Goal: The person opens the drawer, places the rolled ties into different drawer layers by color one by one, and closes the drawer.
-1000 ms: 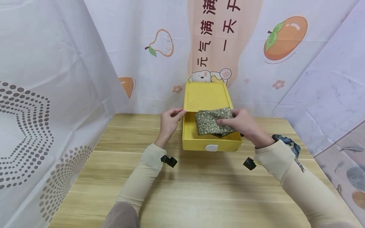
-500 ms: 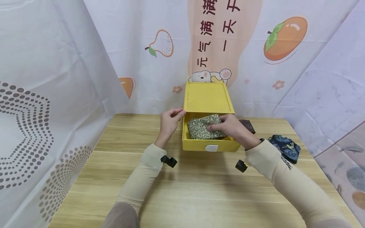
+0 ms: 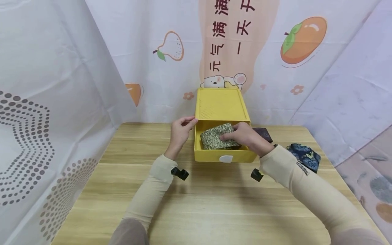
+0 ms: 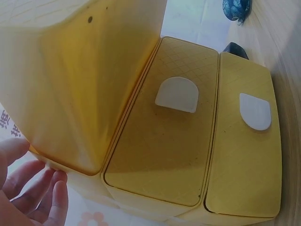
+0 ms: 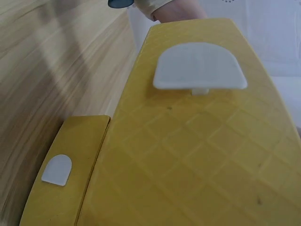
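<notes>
One folded green-patterned cloth (image 3: 212,139) pinched in right hand (image 3: 246,135), thumb on its near face; cloth is inside the pulled-out top drawer (image 3: 206,156) of a yellow drawer unit (image 3: 222,105). Left hand (image 3: 180,131) touches unit's left edge, fingers loosely bent. Two lower drawers (image 4: 155,146) closed, white tabs (image 4: 178,94). Right of unit: dark cloth (image 3: 263,133), then blue patterned cloth (image 3: 306,157), on wooden table (image 3: 208,207).
</notes>
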Tool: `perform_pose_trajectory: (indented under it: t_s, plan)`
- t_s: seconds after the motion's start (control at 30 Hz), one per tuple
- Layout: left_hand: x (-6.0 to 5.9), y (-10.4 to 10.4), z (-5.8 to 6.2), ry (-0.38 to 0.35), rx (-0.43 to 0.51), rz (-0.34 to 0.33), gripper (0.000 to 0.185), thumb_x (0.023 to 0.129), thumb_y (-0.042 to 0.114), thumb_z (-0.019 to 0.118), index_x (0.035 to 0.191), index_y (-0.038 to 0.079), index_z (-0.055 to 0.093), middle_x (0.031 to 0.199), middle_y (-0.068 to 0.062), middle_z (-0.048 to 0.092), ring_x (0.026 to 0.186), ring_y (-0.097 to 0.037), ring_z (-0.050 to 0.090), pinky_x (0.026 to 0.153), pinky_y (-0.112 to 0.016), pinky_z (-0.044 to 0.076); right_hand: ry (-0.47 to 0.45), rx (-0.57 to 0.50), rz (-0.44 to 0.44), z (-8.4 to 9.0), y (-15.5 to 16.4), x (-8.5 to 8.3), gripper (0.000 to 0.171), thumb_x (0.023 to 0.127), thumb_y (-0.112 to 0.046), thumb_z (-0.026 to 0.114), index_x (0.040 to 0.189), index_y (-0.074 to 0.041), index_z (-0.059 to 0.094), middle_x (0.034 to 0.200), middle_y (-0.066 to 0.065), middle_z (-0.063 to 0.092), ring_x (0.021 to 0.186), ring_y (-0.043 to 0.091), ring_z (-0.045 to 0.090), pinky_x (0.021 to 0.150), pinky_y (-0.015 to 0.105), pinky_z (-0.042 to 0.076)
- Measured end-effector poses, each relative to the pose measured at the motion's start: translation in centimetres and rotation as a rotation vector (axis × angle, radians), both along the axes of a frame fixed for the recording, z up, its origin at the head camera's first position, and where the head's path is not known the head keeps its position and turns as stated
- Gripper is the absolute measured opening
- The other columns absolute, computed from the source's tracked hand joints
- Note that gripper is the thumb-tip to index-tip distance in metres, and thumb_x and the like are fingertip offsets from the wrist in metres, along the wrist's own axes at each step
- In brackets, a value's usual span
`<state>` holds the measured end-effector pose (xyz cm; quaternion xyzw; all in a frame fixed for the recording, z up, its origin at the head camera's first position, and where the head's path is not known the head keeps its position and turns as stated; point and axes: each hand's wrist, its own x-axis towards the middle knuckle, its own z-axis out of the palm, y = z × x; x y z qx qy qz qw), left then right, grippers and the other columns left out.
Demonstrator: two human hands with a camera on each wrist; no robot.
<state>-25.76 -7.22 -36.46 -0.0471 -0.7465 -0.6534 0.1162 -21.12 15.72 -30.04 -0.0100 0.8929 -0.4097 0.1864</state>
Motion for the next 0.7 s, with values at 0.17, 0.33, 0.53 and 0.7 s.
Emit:
perform_pose_trajectory:
  t_s: [0.17,0.33,0.53,0.7]
  plan:
    - [0.03,-0.20,0.00,0.000,-0.002,0.001,0.030,0.088,0.020,0.073,0.109,-0.001,0.071,0.109,-0.018,0.071,0.085,-0.018,0.065,0.086,-0.043,0.057,-0.015,-0.013,-0.010,-0.10,-0.21,-0.20,0.072,0.085,-0.039,0.073,0.133,0.008,0.048,0.133,0.023,0.047,0.118,0.032,0.046,0.097,0.043,0.044]
    - [-0.05,-0.19,-0.05,0.003,-0.001,-0.001,0.029,0.088,0.021,0.073,0.108,-0.001,0.071,0.109,-0.018,0.071,0.083,-0.012,0.064,0.083,-0.034,0.058,-0.011,0.037,0.044,0.03,-0.36,-0.30,0.046,0.084,-0.042,0.073,0.080,-0.004,0.049,0.080,0.007,0.041,0.076,0.021,0.041,0.071,0.034,0.039]
    - [0.06,-0.25,0.08,-0.007,-0.005,0.004,0.030,0.088,0.021,0.073,0.108,0.000,0.071,0.109,-0.017,0.071,0.084,-0.013,0.064,0.078,-0.026,0.057,-0.014,0.111,0.125,0.01,-0.42,-0.47,0.052,0.086,-0.049,0.069,0.100,0.000,0.055,0.077,0.003,0.036,0.062,0.014,0.034,0.065,0.030,0.036]
    - [0.09,-0.21,0.06,-0.009,-0.005,0.004,0.029,0.088,0.021,0.073,0.108,0.000,0.072,0.108,-0.017,0.071,0.082,-0.012,0.063,0.078,-0.027,0.057,0.068,0.212,0.155,0.17,-0.35,-0.28,0.047,0.088,-0.051,0.066,0.084,-0.006,0.054,0.065,0.000,0.033,0.056,0.015,0.033,0.060,0.031,0.037]
